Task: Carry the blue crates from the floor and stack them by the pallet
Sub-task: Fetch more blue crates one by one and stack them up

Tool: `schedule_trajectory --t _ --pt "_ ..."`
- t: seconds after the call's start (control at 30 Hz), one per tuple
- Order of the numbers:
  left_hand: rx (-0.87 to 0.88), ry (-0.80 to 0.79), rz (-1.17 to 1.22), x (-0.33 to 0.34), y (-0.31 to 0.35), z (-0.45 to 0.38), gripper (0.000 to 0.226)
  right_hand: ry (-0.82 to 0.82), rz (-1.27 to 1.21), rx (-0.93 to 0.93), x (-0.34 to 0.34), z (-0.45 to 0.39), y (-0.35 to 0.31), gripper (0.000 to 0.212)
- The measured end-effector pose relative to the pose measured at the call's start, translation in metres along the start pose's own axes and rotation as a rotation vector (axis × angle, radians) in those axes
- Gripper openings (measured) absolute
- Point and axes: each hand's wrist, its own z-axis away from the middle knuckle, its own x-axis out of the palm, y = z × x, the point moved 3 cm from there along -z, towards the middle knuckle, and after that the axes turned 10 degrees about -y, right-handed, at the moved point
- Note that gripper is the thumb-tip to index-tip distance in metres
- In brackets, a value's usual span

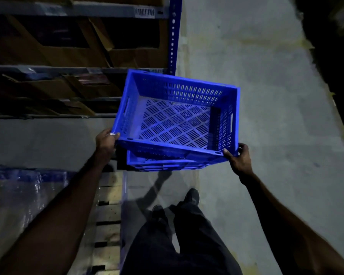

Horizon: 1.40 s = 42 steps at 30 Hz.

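Both forearms reach forward from the lower corners, above dark trousers and two shoes [191, 196]; concrete floor [266, 96] fills the right half of the view, with a dark strip along its right edge. Shelving [54, 68] at upper left holds cardboard boxes [72, 56] behind a perforated blue upright [172, 36], with a barcode label [144, 12] on the top beam. Wrapped goods [18, 195] sit on a wooden pallet [109, 215] at lower left. Blue crate [177, 118], slotted and empty, is held in the air, tilted, in front of the person and just right of the pallet. A second crate [159, 163] shows directly beneath it, partly hidden; whether the two touch cannot be told. Left hand [106, 141] grips the upper crate's near left corner, thumb curled over the rim. Right hand [239, 160] grips the near right corner, thumb on the rim, fingers wrapped round the outer wall
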Motion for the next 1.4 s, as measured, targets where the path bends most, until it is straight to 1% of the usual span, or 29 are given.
schedule_trajectory --t 0.03,0.07,0.17,0.2,0.3,0.4,0.43,0.53,0.67,0.77,0.9,1.0,1.1,1.17,1.27,1.33,1.4 --pt "-0.004 -0.001 -0.012 -0.002 -0.006 -0.001 0.006 -0.003 0.000 0.008 0.001 0.003 0.000 0.064" --pt "-0.018 -0.007 -0.011 -0.003 -0.012 -0.001 0.005 -0.004 -0.009 0.011 0.002 0.005 0.001 0.067" --pt "-0.058 -0.023 -0.013 -0.011 -0.030 -0.001 0.013 0.020 -0.052 0.054 0.006 0.016 0.015 0.074" --pt "-0.061 -0.030 -0.022 -0.013 -0.036 -0.001 0.019 0.019 -0.064 0.067 0.007 0.020 0.021 0.073" --pt "0.038 -0.080 -0.135 -0.020 -0.050 -0.008 0.030 -0.013 -0.111 0.105 0.009 0.031 0.035 0.067" --pt "0.120 -0.117 -0.261 -0.026 -0.047 -0.005 0.041 -0.074 -0.121 0.067 0.007 0.035 0.033 0.052" --pt "0.127 -0.146 -0.265 -0.027 -0.042 0.000 0.047 -0.095 -0.119 0.052 0.007 0.036 0.030 0.052" --pt "0.143 -0.224 -0.250 -0.025 -0.028 0.015 0.053 -0.137 -0.096 0.014 0.008 0.037 0.028 0.069" --pt "0.111 -0.280 -0.226 -0.028 -0.031 0.019 0.059 -0.163 -0.059 -0.011 0.013 0.037 0.036 0.081" --pt "0.083 -0.247 -0.192 -0.025 -0.029 0.023 0.054 -0.165 -0.014 -0.039 0.016 0.036 0.039 0.087" --pt "0.068 -0.217 -0.131 -0.017 -0.033 0.033 0.063 -0.187 0.017 -0.089 0.014 0.034 0.040 0.091" --pt "0.079 -0.242 -0.132 -0.015 -0.038 0.043 0.062 -0.189 0.019 -0.109 0.007 0.031 0.040 0.092" --pt "0.055 -0.252 -0.115 -0.010 -0.044 0.052 0.068 -0.191 0.008 -0.117 0.001 0.024 0.036 0.091" --pt "0.027 -0.250 -0.095 -0.010 -0.053 0.058 0.072 -0.186 -0.017 -0.124 -0.001 0.024 0.032 0.087" --pt "0.056 -0.295 -0.079 -0.013 -0.070 0.061 0.077 -0.188 -0.070 -0.109 -0.005 0.023 0.024 0.079" --pt "0.051 -0.305 -0.102 -0.013 -0.079 0.070 0.077 -0.194 -0.074 -0.093 -0.009 0.021 0.020 0.075" --pt "0.039 -0.323 -0.078 -0.010 -0.083 0.082 0.076 -0.208 -0.070 -0.094 -0.012 0.017 0.018 0.076"
